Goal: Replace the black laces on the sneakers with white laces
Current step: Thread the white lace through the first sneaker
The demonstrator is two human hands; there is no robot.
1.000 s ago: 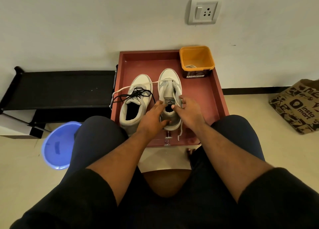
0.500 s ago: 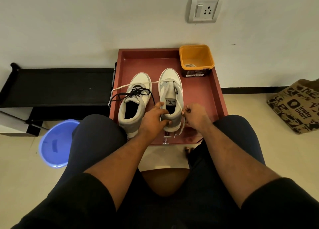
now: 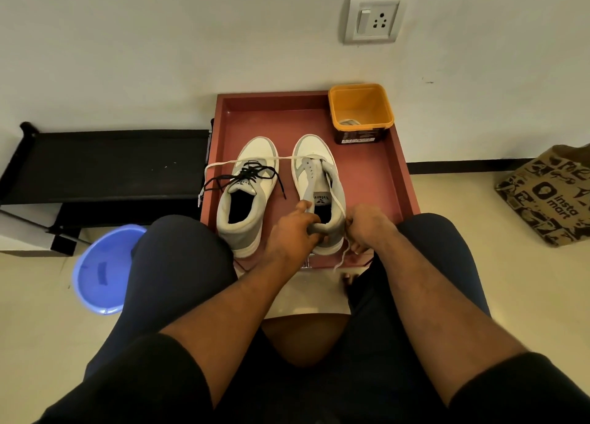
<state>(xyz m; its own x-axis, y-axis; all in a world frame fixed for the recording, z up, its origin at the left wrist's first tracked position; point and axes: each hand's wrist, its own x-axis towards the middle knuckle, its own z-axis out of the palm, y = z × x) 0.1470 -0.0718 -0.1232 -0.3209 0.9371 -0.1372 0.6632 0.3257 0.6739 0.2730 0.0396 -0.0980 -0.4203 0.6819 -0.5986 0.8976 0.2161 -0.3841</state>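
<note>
Two white and grey sneakers stand side by side in a red tray (image 3: 397, 180). The left sneaker (image 3: 247, 193) still carries a loose black lace (image 3: 247, 174). The right sneaker (image 3: 319, 180) has a white lace (image 3: 252, 161) threaded at its lowest eyelets, one end running left over the other shoe and off the tray's edge. My left hand (image 3: 292, 228) grips the collar of the right sneaker at its heel side. My right hand (image 3: 365, 225) pinches the lace's other end beside the shoe's right flank, the tip dangling below.
An orange tub (image 3: 360, 110) with a bundled lace inside stands in the tray's far right corner. A black low rack (image 3: 105, 165) is at the left, a blue basin (image 3: 102, 270) beside my left knee, a printed paper bag (image 3: 546, 196) at the right. Wall directly behind the tray.
My right hand has drawn back from the shoe's tongue to its right side, pulling the white lace end toward me. My left hand has shifted its hold onto the collar.
</note>
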